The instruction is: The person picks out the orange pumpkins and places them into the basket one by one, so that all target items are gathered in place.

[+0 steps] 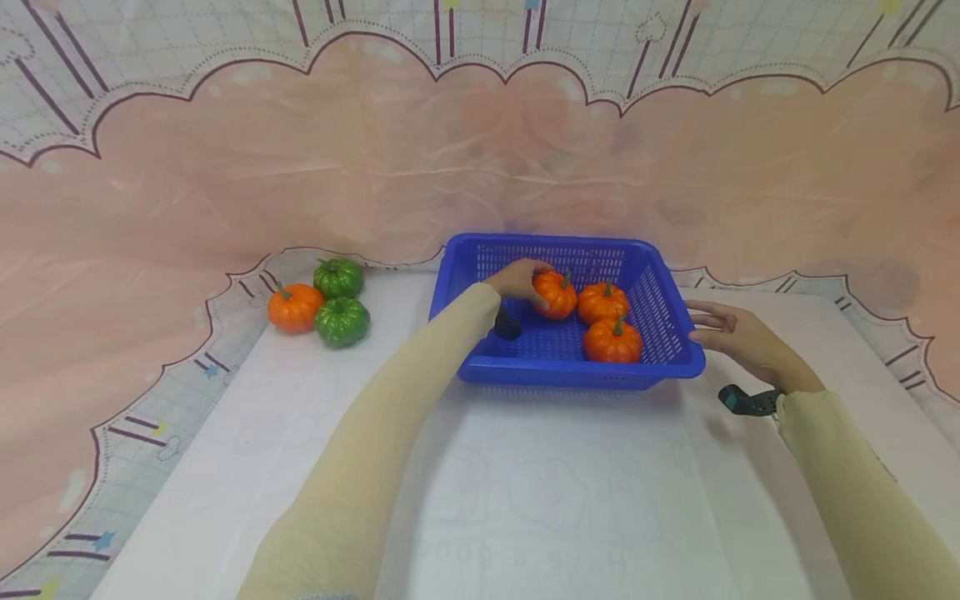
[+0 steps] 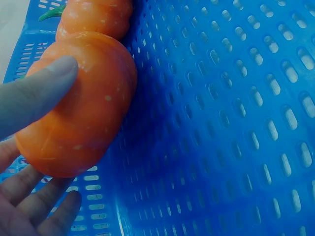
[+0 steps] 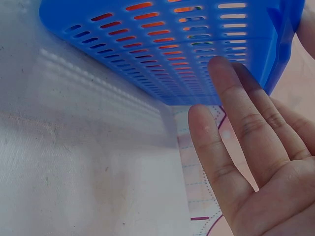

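Observation:
A blue plastic basket (image 1: pixel 555 373) with slotted walls stands on the white-covered table. Inside it, my left hand (image 1: pixel 519 282) holds a small orange pumpkin (image 1: pixel 555 294). In the left wrist view the thumb (image 2: pixel 54 81) lies across the pumpkin (image 2: pixel 93 108), and the other fingers curl beneath it. Two more orange pumpkins, one behind (image 1: pixel 602 303) and one nearer the front (image 1: pixel 613 340), sit to its right in the basket. My right hand (image 1: pixel 738 337) is at the basket's right rim. Its fingers (image 3: pixel 251 123) extend along the outside of the slotted wall (image 3: pixel 162 39).
Left of the basket, two green pumpkins (image 1: pixel 339 277) (image 1: pixel 342 322) and an orange pumpkin (image 1: pixel 296 307) sit close together on the table. A patterned pink and white cloth (image 1: pixel 450 158) hangs behind. Dark straps are on both wrists.

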`<state>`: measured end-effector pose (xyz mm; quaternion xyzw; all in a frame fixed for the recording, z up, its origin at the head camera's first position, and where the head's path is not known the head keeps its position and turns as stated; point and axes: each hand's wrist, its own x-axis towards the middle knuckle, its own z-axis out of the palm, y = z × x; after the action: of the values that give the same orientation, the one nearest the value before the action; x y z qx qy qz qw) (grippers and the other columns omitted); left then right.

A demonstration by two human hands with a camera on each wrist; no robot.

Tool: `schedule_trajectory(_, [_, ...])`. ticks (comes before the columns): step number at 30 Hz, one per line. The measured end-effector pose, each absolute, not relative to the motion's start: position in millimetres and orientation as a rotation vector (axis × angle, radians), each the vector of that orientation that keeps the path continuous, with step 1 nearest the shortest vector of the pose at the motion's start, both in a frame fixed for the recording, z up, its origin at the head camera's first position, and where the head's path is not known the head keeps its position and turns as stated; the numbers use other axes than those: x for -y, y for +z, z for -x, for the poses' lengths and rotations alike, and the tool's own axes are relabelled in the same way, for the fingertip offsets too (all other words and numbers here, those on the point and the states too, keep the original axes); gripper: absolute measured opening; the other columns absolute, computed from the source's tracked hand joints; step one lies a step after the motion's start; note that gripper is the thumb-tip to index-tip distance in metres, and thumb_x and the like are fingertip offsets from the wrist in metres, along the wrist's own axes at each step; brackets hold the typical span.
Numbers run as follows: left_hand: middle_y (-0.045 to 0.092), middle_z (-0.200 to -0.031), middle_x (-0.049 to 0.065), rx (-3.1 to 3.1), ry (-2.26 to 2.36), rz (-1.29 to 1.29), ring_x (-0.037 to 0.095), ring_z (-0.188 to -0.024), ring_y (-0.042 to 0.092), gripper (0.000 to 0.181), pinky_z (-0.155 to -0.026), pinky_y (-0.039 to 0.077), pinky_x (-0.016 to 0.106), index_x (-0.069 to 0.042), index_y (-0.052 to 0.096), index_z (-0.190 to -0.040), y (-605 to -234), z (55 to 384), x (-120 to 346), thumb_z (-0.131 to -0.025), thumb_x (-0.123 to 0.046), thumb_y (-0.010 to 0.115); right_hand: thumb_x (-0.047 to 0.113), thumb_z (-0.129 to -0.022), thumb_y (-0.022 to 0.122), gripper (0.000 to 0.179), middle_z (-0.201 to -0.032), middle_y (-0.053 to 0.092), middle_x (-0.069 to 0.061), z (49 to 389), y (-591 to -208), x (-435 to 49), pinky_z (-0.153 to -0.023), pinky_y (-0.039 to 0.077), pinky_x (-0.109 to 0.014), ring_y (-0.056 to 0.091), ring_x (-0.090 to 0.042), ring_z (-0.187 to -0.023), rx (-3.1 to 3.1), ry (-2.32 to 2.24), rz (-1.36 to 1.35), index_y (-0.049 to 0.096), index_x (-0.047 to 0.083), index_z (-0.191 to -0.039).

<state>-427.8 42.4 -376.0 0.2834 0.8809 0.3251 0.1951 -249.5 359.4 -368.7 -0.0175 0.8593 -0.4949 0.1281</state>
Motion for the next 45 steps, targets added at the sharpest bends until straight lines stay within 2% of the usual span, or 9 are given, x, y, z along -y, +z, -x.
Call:
schedule_trajectory(23, [0.045, -0.144, 0.011, -2.477, 0.887, -0.762, 0.023, -0.134, 0.041, 0.076, -0.115, 0.030, 0.032, -0.010, 0.043, -0.141, -376.0, 429.1, -39.5, -0.073, -0.009, 0.079, 0.027, -0.093, 0.059, 0.077, -0.151, 0.022, -0.028, 249.9, -367.7, -358.8, -0.108, 0.024, -0.066, 0.024, -0.048, -0.137, -2.501, -1.428, 0.026, 0.014, 0.002, -0.149])
schedule_trajectory(45, [0.044, -0.145, 0.012, -2.461, 0.852, -0.715, 0.025, -0.135, 0.040, 0.074, -0.116, 0.030, 0.035, -0.007, 0.042, -0.141, -378.1, 427.2, -36.5, -0.075, -0.008, 0.077, 0.028, -0.093, 0.058, 0.077, -0.151, 0.022, -0.028, 248.9, -367.4, -358.9, -0.108, 0.022, -0.066, 0.022, -0.048, -0.138, -2.486, -1.433, 0.027, 0.013, 0.002, -0.150])
